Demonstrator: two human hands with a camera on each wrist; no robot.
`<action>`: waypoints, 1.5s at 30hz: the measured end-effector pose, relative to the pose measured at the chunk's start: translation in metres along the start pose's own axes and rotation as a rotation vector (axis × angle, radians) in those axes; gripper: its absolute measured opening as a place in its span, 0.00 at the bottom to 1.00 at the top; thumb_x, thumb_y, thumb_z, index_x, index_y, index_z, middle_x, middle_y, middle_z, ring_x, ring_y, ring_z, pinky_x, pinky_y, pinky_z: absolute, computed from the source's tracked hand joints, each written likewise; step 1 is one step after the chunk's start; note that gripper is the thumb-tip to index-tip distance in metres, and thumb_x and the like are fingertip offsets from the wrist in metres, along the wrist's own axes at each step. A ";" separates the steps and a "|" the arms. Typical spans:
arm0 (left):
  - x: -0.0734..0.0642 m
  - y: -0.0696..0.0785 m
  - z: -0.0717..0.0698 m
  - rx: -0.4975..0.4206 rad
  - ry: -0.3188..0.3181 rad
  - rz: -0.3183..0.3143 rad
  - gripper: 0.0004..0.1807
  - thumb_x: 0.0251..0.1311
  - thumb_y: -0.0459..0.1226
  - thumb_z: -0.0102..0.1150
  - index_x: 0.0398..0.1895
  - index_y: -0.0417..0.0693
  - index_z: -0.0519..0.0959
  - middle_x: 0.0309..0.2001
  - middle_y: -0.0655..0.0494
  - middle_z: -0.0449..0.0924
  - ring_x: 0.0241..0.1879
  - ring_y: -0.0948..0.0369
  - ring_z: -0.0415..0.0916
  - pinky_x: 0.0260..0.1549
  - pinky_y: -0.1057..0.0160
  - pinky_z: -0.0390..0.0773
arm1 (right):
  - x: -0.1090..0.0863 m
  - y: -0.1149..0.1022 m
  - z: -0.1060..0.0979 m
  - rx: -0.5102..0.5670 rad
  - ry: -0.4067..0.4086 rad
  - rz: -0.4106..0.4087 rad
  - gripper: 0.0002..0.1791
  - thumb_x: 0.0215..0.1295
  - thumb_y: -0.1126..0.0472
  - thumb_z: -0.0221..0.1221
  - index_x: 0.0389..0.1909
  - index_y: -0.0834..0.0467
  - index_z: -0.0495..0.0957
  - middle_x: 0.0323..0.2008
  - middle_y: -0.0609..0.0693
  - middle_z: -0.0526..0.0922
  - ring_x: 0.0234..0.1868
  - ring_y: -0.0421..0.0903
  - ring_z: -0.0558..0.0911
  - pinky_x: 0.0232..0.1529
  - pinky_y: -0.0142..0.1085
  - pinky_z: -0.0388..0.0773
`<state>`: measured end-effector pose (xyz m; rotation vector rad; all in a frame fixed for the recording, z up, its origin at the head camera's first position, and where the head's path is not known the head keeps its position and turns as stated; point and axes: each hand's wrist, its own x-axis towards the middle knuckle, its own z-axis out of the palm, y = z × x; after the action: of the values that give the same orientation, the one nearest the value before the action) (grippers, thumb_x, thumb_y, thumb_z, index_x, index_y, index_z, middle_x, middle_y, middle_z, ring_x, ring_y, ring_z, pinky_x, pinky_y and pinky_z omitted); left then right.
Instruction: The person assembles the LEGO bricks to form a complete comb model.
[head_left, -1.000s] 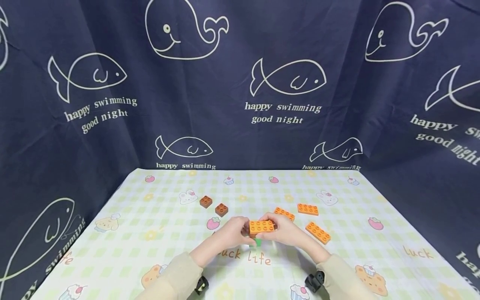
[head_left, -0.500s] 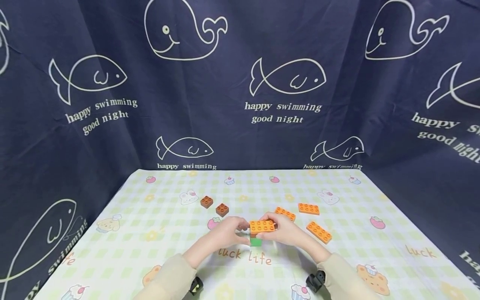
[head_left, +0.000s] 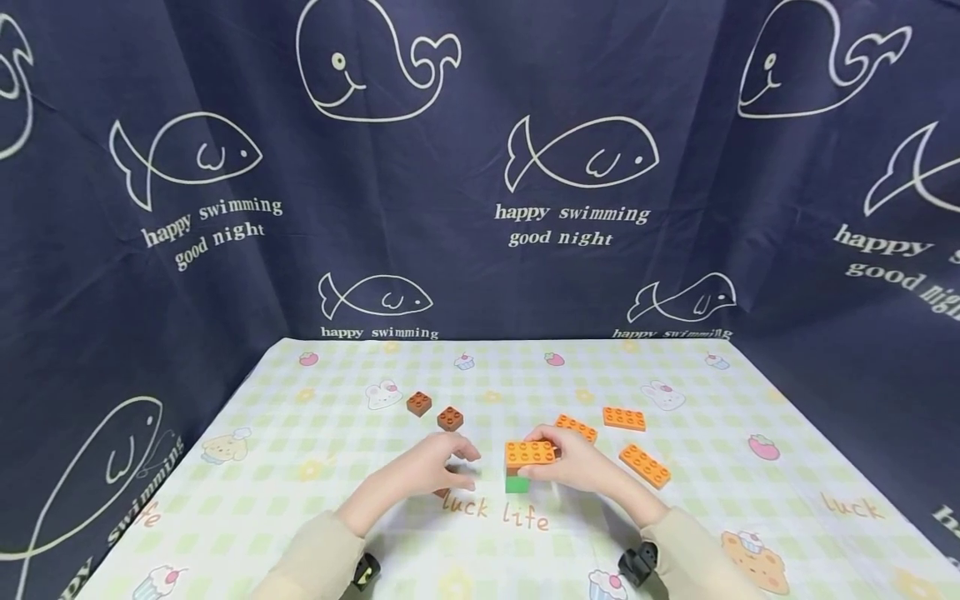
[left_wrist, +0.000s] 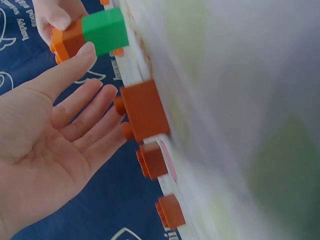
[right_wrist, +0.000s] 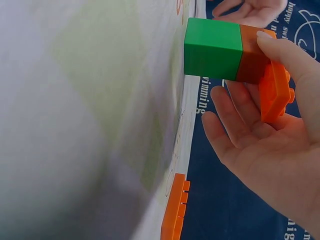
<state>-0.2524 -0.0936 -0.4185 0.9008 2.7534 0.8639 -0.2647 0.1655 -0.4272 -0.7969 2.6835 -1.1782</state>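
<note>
Navy curtain [head_left: 420, 208] behind checked cloth [head_left: 675, 375], and the orange-topped stack [head_left: 517, 484] (top's long side running left-right) is pinched by the nearer right hand [head_left: 573, 458], while the left hand [head_left: 431, 462] is held wide, a brown block [left_wrist: 147, 110] near its fingers.

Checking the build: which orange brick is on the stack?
The orange brick by the right hand, atop brown block and green block; three others lie on the tablecloth.

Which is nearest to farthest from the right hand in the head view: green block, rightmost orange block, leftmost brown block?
1. Green block: just left of the right hand.
2. Rightmost orange block: to its right.
3. Leftmost brown block: left, farther back.
</note>
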 end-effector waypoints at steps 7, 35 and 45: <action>-0.009 -0.013 -0.006 -0.010 -0.005 0.045 0.19 0.49 0.35 0.69 0.44 0.37 0.79 0.42 0.48 0.82 0.44 0.53 0.78 0.48 0.58 0.78 | 0.000 -0.001 0.000 -0.003 -0.001 0.011 0.20 0.50 0.44 0.67 0.41 0.49 0.77 0.36 0.41 0.80 0.40 0.41 0.76 0.45 0.39 0.73; -0.022 -0.028 -0.014 0.131 -0.054 0.079 0.17 0.45 0.29 0.68 0.42 0.41 0.79 0.44 0.51 0.81 0.51 0.52 0.76 0.59 0.53 0.71 | -0.001 -0.005 0.000 -0.002 0.016 0.011 0.20 0.51 0.45 0.67 0.41 0.50 0.75 0.34 0.42 0.79 0.35 0.41 0.75 0.36 0.32 0.71; -0.018 -0.027 -0.012 0.084 0.027 0.088 0.18 0.47 0.37 0.69 0.43 0.44 0.79 0.38 0.59 0.78 0.38 0.64 0.73 0.43 0.65 0.76 | -0.001 -0.005 0.001 -0.007 0.035 0.023 0.21 0.50 0.45 0.68 0.41 0.49 0.76 0.35 0.42 0.80 0.37 0.42 0.75 0.38 0.35 0.72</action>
<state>-0.2546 -0.1277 -0.4250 1.0396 2.8102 0.7848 -0.2617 0.1622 -0.4243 -0.7516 2.7190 -1.1888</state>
